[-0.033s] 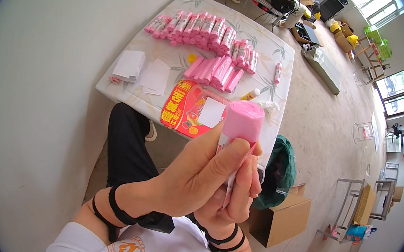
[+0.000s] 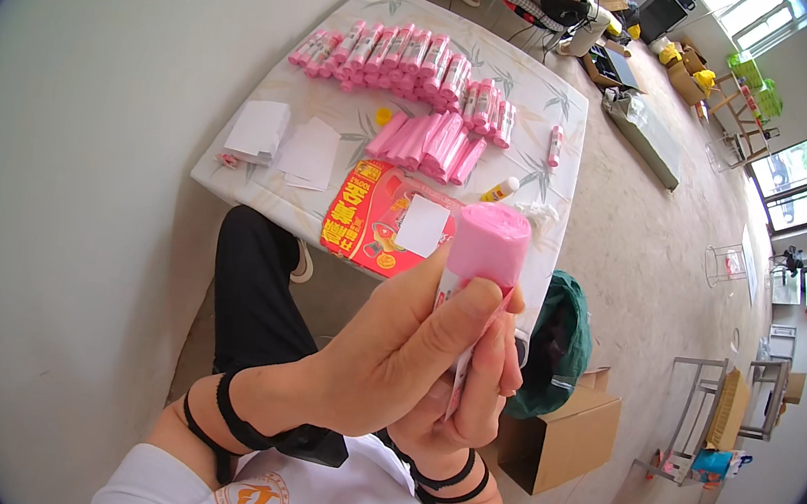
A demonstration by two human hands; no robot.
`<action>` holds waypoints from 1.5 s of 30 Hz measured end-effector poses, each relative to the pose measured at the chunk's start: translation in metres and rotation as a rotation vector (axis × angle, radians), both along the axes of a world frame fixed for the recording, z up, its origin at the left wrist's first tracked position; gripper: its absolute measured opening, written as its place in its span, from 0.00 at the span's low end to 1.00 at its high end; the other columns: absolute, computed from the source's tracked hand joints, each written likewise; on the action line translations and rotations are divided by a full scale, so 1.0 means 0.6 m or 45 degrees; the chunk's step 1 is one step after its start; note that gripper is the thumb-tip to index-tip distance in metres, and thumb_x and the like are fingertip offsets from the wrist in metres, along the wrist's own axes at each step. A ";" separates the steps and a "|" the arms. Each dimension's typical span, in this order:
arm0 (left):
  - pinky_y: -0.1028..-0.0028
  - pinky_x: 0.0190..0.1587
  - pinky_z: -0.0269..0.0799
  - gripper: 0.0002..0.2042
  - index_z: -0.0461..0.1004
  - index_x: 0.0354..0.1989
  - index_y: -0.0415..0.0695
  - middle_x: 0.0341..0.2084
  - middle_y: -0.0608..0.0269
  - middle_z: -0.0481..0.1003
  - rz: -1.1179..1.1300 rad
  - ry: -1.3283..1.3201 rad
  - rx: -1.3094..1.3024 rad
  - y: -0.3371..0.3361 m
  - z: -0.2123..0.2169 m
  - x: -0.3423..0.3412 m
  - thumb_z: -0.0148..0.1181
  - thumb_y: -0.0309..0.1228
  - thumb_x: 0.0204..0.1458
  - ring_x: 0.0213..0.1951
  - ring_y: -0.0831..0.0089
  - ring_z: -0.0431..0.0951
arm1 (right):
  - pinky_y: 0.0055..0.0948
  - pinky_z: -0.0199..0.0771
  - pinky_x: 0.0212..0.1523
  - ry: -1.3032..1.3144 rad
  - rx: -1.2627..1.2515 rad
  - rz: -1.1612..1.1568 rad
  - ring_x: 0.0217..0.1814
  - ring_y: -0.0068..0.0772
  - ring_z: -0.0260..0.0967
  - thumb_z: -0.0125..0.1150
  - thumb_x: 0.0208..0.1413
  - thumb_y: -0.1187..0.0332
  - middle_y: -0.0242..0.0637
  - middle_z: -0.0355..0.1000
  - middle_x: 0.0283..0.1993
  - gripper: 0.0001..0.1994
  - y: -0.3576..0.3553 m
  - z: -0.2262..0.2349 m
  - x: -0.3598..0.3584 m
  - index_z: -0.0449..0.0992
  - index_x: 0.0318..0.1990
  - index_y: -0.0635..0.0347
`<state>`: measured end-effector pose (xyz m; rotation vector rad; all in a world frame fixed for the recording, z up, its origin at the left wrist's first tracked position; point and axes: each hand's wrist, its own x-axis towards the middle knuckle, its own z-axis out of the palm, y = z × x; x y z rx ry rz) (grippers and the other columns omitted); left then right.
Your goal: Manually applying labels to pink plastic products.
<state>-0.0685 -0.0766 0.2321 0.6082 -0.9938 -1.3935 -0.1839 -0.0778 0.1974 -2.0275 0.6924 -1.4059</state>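
Observation:
Both my hands hold one pink plastic roll (image 2: 488,243) upright, close under the camera. My left hand (image 2: 391,351) wraps around its front, thumb pressed on a white label strip on the roll. My right hand (image 2: 483,383) grips it from behind, fingers curled around the lower part. On the small table (image 2: 562,110) beyond lie a long row of pink labelled rolls (image 2: 407,59), a heap of plain pink rolls (image 2: 432,143), a red printed packet (image 2: 373,213) and a glue bottle with a yellow cap (image 2: 499,190).
White paper slips (image 2: 286,142) lie at the table's left end. A single pink roll (image 2: 555,146) lies near its right edge. A green bag (image 2: 558,347) and an open cardboard box (image 2: 563,428) stand on the floor to my right. Another person sits beyond the table.

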 end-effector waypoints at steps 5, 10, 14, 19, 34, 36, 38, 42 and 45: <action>0.78 0.33 0.68 0.16 0.60 0.42 0.38 0.22 0.62 0.70 -0.022 -0.057 -0.067 -0.005 -0.002 -0.005 0.34 0.40 0.65 0.27 0.78 0.72 | 0.45 0.60 0.59 0.009 -0.074 0.020 0.61 0.69 0.58 0.57 0.41 0.86 0.74 0.51 0.62 0.27 -0.003 0.000 -0.003 0.65 0.55 0.68; 0.78 0.32 0.67 0.18 0.61 0.41 0.38 0.21 0.63 0.70 0.067 0.094 -0.043 -0.005 -0.001 -0.016 0.47 0.44 0.60 0.25 0.79 0.71 | 0.48 0.58 0.60 0.026 -0.084 0.014 0.63 0.70 0.55 0.59 0.41 0.85 0.74 0.50 0.62 0.31 -0.004 -0.005 -0.004 0.63 0.58 0.67; 0.78 0.30 0.68 0.33 0.60 0.41 0.39 0.22 0.65 0.69 -0.036 -0.092 0.057 -0.007 -0.003 -0.011 0.73 0.48 0.36 0.25 0.79 0.71 | 0.48 0.57 0.60 0.018 -0.281 0.040 0.64 0.68 0.55 0.63 0.45 0.80 0.74 0.49 0.63 0.32 -0.025 -0.019 -0.002 0.61 0.60 0.67; 0.78 0.30 0.68 0.40 0.59 0.42 0.39 0.22 0.67 0.69 0.003 -0.174 0.021 -0.010 -0.012 -0.008 0.79 0.48 0.25 0.25 0.79 0.71 | 0.45 0.60 0.58 -0.039 0.186 0.094 0.64 0.66 0.55 0.66 0.46 0.76 0.72 0.49 0.63 0.33 -0.010 -0.018 0.006 0.59 0.61 0.69; 0.59 0.66 0.44 0.44 0.29 0.70 0.53 0.65 0.42 0.49 -0.170 0.029 -0.027 -0.013 -0.009 0.008 0.37 0.66 0.52 0.66 0.51 0.51 | 0.20 0.70 0.30 -0.227 0.256 0.068 0.27 0.27 0.70 0.50 0.44 0.90 0.50 0.72 0.34 0.26 0.008 0.026 0.001 0.65 0.56 0.76; 0.58 0.65 0.47 0.41 0.32 0.70 0.53 0.64 0.41 0.52 -0.114 0.092 -0.073 -0.011 -0.011 0.009 0.38 0.62 0.54 0.64 0.50 0.56 | 0.20 0.70 0.30 -0.217 0.344 0.086 0.28 0.26 0.70 0.49 0.46 0.89 0.49 0.73 0.36 0.25 0.011 0.029 0.000 0.64 0.56 0.76; 0.58 0.64 0.50 0.39 0.35 0.70 0.51 0.63 0.40 0.54 -0.154 0.205 -0.034 -0.006 -0.011 0.015 0.40 0.58 0.56 0.62 0.49 0.61 | 0.21 0.71 0.31 -0.243 0.440 0.129 0.29 0.26 0.71 0.48 0.48 0.88 0.49 0.73 0.37 0.24 0.014 0.033 0.001 0.64 0.57 0.76; 0.57 0.61 0.58 0.37 0.41 0.68 0.44 0.56 0.38 0.64 -0.234 0.374 0.000 0.002 -0.009 0.028 0.44 0.53 0.58 0.53 0.49 0.71 | 0.23 0.72 0.34 -0.314 0.536 0.238 0.34 0.28 0.72 0.45 0.50 0.86 0.50 0.73 0.40 0.24 0.018 0.040 0.004 0.63 0.58 0.76; 0.56 0.60 0.60 0.35 0.45 0.66 0.39 0.45 0.42 0.71 -0.156 0.281 -0.089 -0.001 -0.013 0.026 0.44 0.52 0.58 0.47 0.53 0.75 | 0.28 0.71 0.44 -0.228 0.402 0.216 0.45 0.36 0.72 0.44 0.50 0.86 0.54 0.70 0.47 0.24 0.010 0.038 0.005 0.63 0.58 0.75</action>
